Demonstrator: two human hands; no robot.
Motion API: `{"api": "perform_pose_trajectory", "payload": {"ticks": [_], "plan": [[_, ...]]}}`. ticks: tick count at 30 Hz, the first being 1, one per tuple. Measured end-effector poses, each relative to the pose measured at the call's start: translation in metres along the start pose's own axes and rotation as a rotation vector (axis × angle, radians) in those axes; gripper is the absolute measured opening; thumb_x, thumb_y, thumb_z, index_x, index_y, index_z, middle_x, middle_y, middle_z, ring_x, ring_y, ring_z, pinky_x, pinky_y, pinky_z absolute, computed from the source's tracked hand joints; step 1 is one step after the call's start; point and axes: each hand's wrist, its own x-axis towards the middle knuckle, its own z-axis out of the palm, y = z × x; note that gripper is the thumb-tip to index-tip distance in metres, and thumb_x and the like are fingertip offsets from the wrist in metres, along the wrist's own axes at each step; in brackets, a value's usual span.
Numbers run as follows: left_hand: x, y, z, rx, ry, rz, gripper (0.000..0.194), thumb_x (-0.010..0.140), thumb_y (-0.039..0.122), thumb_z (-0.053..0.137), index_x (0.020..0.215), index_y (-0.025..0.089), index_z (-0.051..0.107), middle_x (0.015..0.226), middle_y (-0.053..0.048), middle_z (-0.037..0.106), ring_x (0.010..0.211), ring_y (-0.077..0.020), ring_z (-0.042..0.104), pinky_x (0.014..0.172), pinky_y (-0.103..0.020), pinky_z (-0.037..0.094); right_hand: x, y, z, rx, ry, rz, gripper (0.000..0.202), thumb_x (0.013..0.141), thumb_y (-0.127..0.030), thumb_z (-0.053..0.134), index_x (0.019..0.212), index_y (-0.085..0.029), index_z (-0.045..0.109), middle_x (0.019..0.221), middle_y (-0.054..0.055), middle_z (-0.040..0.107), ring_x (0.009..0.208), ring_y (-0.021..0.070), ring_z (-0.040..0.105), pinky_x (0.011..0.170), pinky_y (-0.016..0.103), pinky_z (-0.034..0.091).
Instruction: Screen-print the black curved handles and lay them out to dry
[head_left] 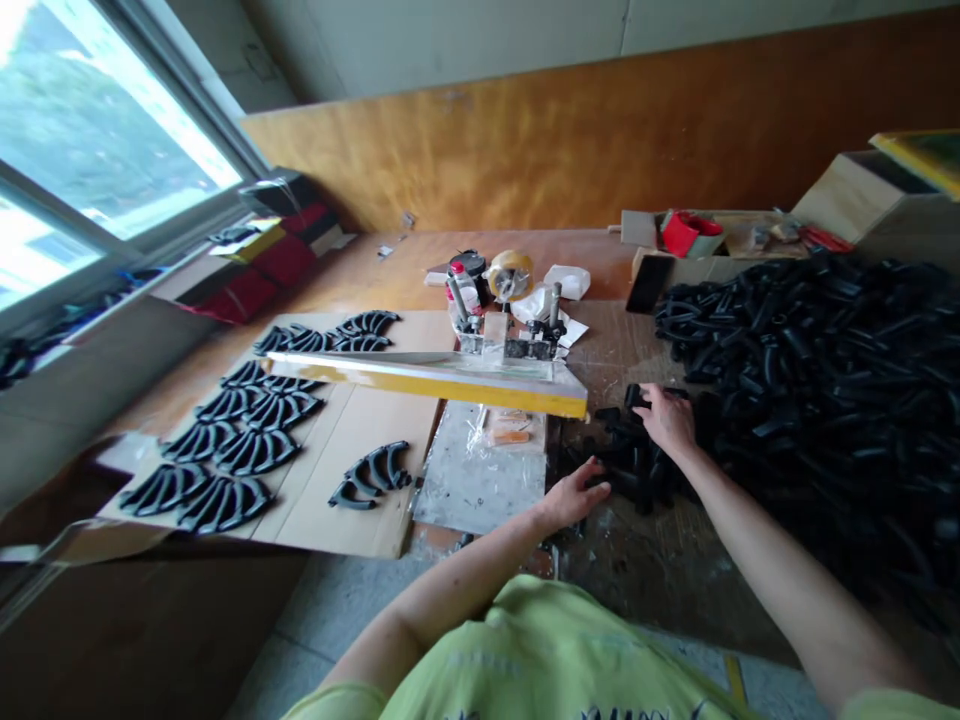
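My right hand (666, 418) is closed on a black curved plastic part (634, 396), its fingers and thumb at the part's end. It sits at the left edge of a big heap of similar black parts (795, 370). My left hand (576, 496) reaches into a smaller group of loose black parts (637, 475), thumb and fingers apart, fingertips touching or just above them. Left of that hand lies a grey metal plate (480, 495). Several fans of the black curved parts (259, 448) lie in rows on a cardboard sheet (337, 420), with one shorter row (373, 475) apart.
A long yellow-edged bar (435, 380) extends over the plate and cardboard, in front of a metal fixture (510, 340). Behind stand a tape roll (510, 275) and a red-capped bottle (459, 285). A cardboard box (652, 255) with a red roll (686, 232) is at the back right.
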Motion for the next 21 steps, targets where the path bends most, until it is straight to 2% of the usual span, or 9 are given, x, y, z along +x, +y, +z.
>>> {"api": "perform_pose_trajectory", "payload": {"ticks": [2, 3, 6, 8, 10, 13, 16, 18, 21], "plan": [[-0.010, 0.007, -0.007, 0.120, -0.065, 0.129, 0.058, 0.081, 0.052, 0.061, 0.130, 0.023, 0.059, 0.150, -0.007, 0.045, 0.120, -0.0260, 0.057, 0.103, -0.037, 0.045, -0.007, -0.038, 0.002, 0.148, 0.071, -0.102, 0.037, 0.083, -0.021, 0.064, 0.120, -0.019, 0.060, 0.104, 0.010, 0.072, 0.097, 0.0252, 0.066, 0.089, 0.040, 0.047], [-0.018, 0.010, -0.012, 0.172, -0.090, 0.159, 0.056, 0.082, 0.053, 0.059, 0.129, 0.023, 0.061, 0.150, -0.006, 0.045, 0.119, -0.0260, 0.058, 0.103, -0.037, 0.045, -0.011, -0.061, 0.005, 0.215, 0.080, -0.164, 0.034, 0.084, -0.022, 0.064, 0.117, -0.019, 0.062, 0.104, 0.010, 0.072, 0.097, 0.0246, 0.066, 0.089, 0.039, 0.048], [-0.049, 0.008, -0.034, 0.206, -0.118, 0.199, 0.047, 0.085, 0.049, 0.055, 0.121, 0.020, 0.066, 0.131, -0.006, 0.063, 0.108, -0.0228, 0.063, 0.096, -0.034, 0.047, -0.022, -0.136, 0.028, 0.335, 0.041, -0.351, 0.023, 0.085, -0.020, 0.063, 0.107, -0.019, 0.069, 0.102, 0.008, 0.072, 0.099, 0.0232, 0.064, 0.091, 0.038, 0.048], [-0.072, 0.000, -0.055, 0.186, -0.071, 0.184, 0.044, 0.086, 0.046, 0.054, 0.117, 0.018, 0.068, 0.114, -0.006, 0.071, 0.099, -0.0209, 0.065, 0.090, -0.032, 0.049, -0.028, -0.180, 0.048, 0.348, -0.012, -0.449, 0.022, 0.084, -0.015, 0.063, 0.105, -0.019, 0.070, 0.102, 0.008, 0.071, 0.100, 0.0222, 0.062, 0.092, 0.037, 0.048], [-0.094, -0.011, -0.079, 0.123, -0.009, 0.143, 0.043, 0.085, 0.047, 0.055, 0.112, 0.016, 0.069, 0.103, -0.007, 0.073, 0.093, -0.0204, 0.065, 0.084, -0.032, 0.049, -0.031, -0.212, 0.065, 0.304, -0.059, -0.502, 0.025, 0.085, -0.012, 0.061, 0.107, -0.018, 0.070, 0.104, 0.008, 0.070, 0.100, 0.0216, 0.060, 0.093, 0.036, 0.047], [-0.124, -0.029, -0.122, -0.050, 0.103, 0.071, 0.044, 0.083, 0.052, 0.058, 0.103, 0.014, 0.069, 0.096, -0.010, 0.072, 0.088, -0.0204, 0.065, 0.078, -0.031, 0.050, -0.033, -0.236, 0.079, 0.188, -0.097, -0.514, 0.026, 0.089, -0.014, 0.055, 0.111, -0.015, 0.069, 0.104, 0.010, 0.067, 0.099, 0.0221, 0.058, 0.091, 0.035, 0.047], [-0.145, -0.033, -0.173, -0.166, 0.249, 0.063, 0.043, 0.079, 0.053, 0.065, 0.098, 0.014, 0.069, 0.101, -0.012, 0.072, 0.089, -0.0207, 0.065, 0.077, -0.030, 0.050, -0.033, -0.241, 0.077, 0.093, -0.114, -0.498, 0.028, 0.093, -0.017, 0.049, 0.112, -0.016, 0.069, 0.105, 0.011, 0.066, 0.103, 0.0238, 0.056, 0.092, 0.037, 0.046], [-0.150, -0.021, -0.206, -0.198, 0.361, 0.111, 0.044, 0.076, 0.052, 0.068, 0.099, 0.014, 0.068, 0.101, -0.012, 0.071, 0.088, -0.0202, 0.065, 0.076, -0.029, 0.050, -0.030, -0.243, 0.072, 0.064, -0.129, -0.480, 0.030, 0.093, -0.020, 0.051, 0.118, -0.019, 0.067, 0.114, 0.011, 0.064, 0.109, 0.0242, 0.054, 0.096, 0.038, 0.044], [-0.144, 0.025, -0.248, -0.269, 0.495, 0.282, 0.051, 0.077, 0.053, 0.068, 0.113, 0.016, 0.063, 0.095, -0.008, 0.070, 0.081, -0.0163, 0.065, 0.074, -0.028, 0.051, -0.021, -0.253, 0.069, 0.072, -0.148, -0.445, 0.044, 0.091, -0.024, 0.056, 0.135, -0.020, 0.055, 0.134, 0.012, 0.056, 0.122, 0.0245, 0.051, 0.103, 0.040, 0.041]]}}
